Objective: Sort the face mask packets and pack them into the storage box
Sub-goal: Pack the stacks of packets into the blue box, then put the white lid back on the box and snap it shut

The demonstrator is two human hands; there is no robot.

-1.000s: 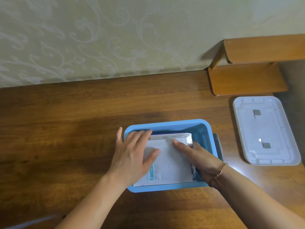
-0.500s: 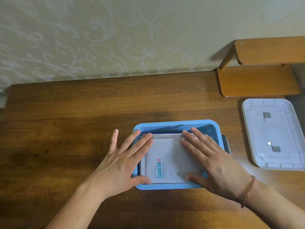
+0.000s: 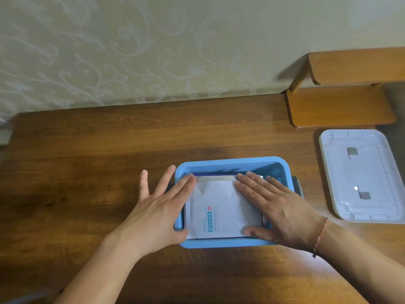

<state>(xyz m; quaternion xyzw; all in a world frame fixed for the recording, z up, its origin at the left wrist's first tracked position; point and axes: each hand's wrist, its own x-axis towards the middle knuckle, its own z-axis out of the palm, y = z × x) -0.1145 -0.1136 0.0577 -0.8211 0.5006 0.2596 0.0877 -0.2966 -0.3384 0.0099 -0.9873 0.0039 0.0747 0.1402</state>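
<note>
A blue storage box [image 3: 232, 164] stands on the wooden table in front of me. A stack of face mask packets fills it; the top packet [image 3: 219, 207] is white with teal print and a small red cross. My left hand [image 3: 160, 207] lies flat across the box's left rim, fingers spread, its fingertips touching the packet's left edge. My right hand [image 3: 276, 209] lies flat on the packet's right side, fingers straight, thumb at the near corner. The packets underneath are mostly hidden.
The box's clear lid [image 3: 361, 176] lies upside down on the table to the right. A small wooden shelf [image 3: 341, 104] stands at the back right against the patterned wall. Bare table [image 3: 87, 172] stretches to the left.
My right hand came from gripping the stack's right edge to lying flat on top. My left hand slid left, off the packet's middle to the rim. The packets now sit level in the box.
</note>
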